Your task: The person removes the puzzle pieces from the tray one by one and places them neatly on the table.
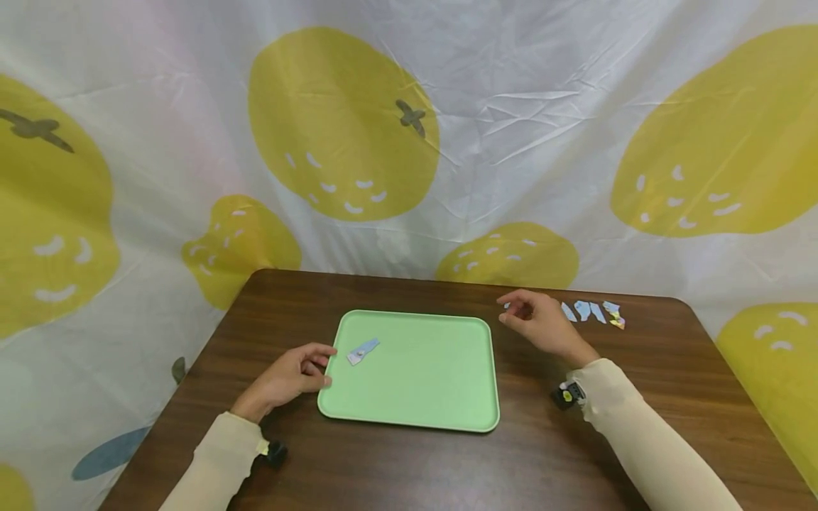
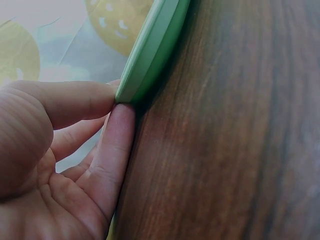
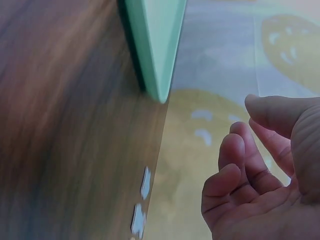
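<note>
A light green tray (image 1: 415, 369) lies on the brown wooden table. My left hand (image 1: 290, 376) grips its left rim, thumb and finger against the edge in the left wrist view. Near that side of the tray rests one flat, irregular blue-and-white picture piece (image 1: 363, 351). Beyond the tray's far right corner hovers my right hand (image 1: 543, 323), fingers loosely bent, thumb apart, nothing visible between them. A small bit of a blue piece (image 1: 508, 306) shows by its fingertips. To its right lie several similar blue pieces (image 1: 582, 310); two pale pieces (image 3: 145, 183) appear in the right wrist view.
The table (image 1: 409, 468) has rounded far corners. Behind it hangs a white curtain (image 1: 511, 149) with large yellow fruit prints. At the right end of the row, one piece (image 1: 616, 319) has yellow and pink patches.
</note>
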Demonstrator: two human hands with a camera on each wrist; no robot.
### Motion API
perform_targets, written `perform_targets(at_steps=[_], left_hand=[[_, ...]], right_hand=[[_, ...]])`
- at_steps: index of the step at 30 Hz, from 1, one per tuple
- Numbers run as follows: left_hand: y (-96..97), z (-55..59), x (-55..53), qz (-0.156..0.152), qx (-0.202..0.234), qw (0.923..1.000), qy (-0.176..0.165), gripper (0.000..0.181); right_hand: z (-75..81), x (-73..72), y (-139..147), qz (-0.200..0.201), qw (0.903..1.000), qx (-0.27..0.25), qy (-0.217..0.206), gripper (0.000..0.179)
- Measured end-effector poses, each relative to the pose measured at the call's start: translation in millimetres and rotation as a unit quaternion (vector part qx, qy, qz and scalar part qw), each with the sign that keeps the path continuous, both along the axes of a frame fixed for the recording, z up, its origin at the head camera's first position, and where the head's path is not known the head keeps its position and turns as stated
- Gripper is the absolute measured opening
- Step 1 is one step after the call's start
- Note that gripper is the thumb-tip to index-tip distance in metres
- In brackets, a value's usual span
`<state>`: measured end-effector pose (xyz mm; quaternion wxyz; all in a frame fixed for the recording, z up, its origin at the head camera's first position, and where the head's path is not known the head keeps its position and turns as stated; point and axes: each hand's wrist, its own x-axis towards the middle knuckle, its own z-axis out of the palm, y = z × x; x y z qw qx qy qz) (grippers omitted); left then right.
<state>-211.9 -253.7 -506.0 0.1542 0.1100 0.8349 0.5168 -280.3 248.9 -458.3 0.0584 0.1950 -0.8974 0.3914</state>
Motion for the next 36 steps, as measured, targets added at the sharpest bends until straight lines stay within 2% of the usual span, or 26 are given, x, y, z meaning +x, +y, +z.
perform_targets(at_steps=[11, 21, 27, 36], left_hand=[[0.1, 0.2, 1.7, 0.0, -0.003, 1.0, 0.0, 0.056], [0.6, 1.6, 0.6, -0.001, -0.009, 0.9999, 0.007, 0.057], [0.9, 2.2, -0.3, -0.001, -0.009, 0.9999, 0.005, 0.056], [-0.8, -0.1, -0.3, -0.003, 0.001, 1.0, 0.002, 0.057]], right_hand=[[1.9, 6.0, -45.6, 0.062, 0.9975, -0.028, -0.021, 0.026], [0.7, 5.2, -85.6, 0.104, 0.9946, -0.002, -0.008, 0.023], [-2.7, 4.3, -111.7, 0.143, 0.9896, 0.009, -0.002, 0.023], [-11.2, 1.1, -149.2, 0.18, 0.9831, 0.002, -0.035, 0.027]])
